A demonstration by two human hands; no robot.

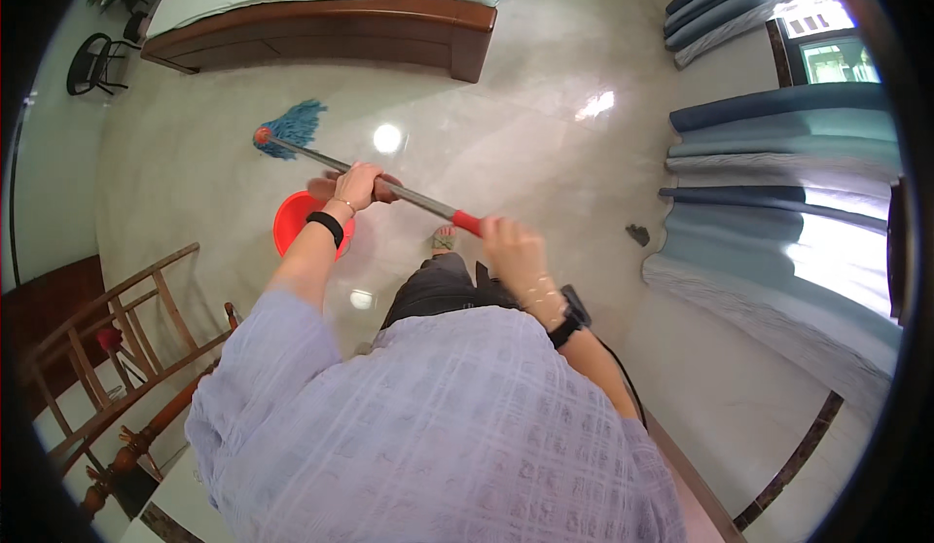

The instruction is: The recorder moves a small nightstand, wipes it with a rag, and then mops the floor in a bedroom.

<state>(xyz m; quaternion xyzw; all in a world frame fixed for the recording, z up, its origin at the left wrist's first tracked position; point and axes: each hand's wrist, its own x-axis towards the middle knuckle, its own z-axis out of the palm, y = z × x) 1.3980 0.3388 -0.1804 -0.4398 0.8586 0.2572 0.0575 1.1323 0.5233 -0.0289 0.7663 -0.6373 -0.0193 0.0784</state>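
A mop with a metal pole slants across the view. Its blue string head, with an orange-red hub, is at the far left over the pale floor. My left hand is closed around the middle of the pole. At the near end, my right hand, slightly blurred, wraps the red grip. Below my left hand stands a red bucket, partly hidden by my forearm. Reddish-brown shapes show on both sides of my left hand; I cannot make out what they are.
A wooden bed frame with a pale mattress stands at the far side. Blue-grey curtains hang along the right. A wooden ladder-like frame is at the lower left. A small dark clump lies on the floor. Black chairs stand far left.
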